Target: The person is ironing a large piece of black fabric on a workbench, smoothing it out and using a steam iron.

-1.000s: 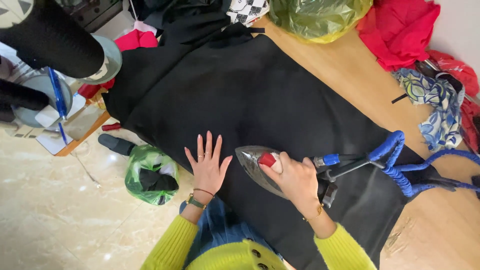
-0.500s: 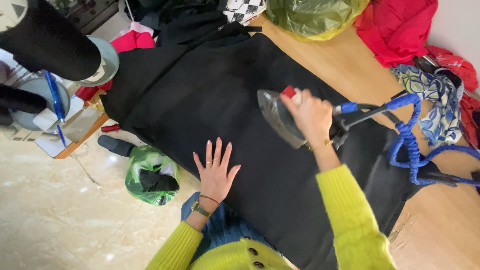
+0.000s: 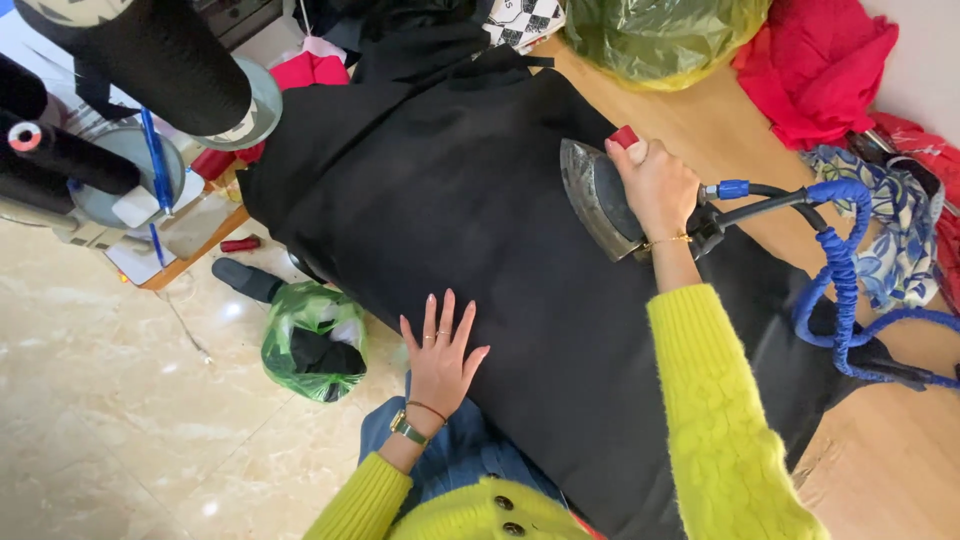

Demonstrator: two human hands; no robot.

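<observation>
A large black cloth [image 3: 470,200] lies spread over a wooden table [image 3: 700,110]. My right hand [image 3: 655,185] grips the handle of a grey metal iron [image 3: 597,195] with a red knob, its sole resting on the cloth toward the far right. A blue coiled hose and black cable [image 3: 840,270] run from the iron's rear across the table. My left hand [image 3: 440,355] lies flat, fingers spread, on the near edge of the cloth. Both sleeves are yellow knit.
A green plastic bag [image 3: 312,340] with dark contents sits on the tiled floor at left. Black thread cones [image 3: 150,50] and a sewing stand are at upper left. A yellow-green bag [image 3: 660,35], red cloth [image 3: 815,65] and a blue patterned cloth [image 3: 900,220] lie at the table's far side.
My right hand has pushed the iron away from me across the black cloth, toward the far side. My left hand has stayed flat on the near edge.
</observation>
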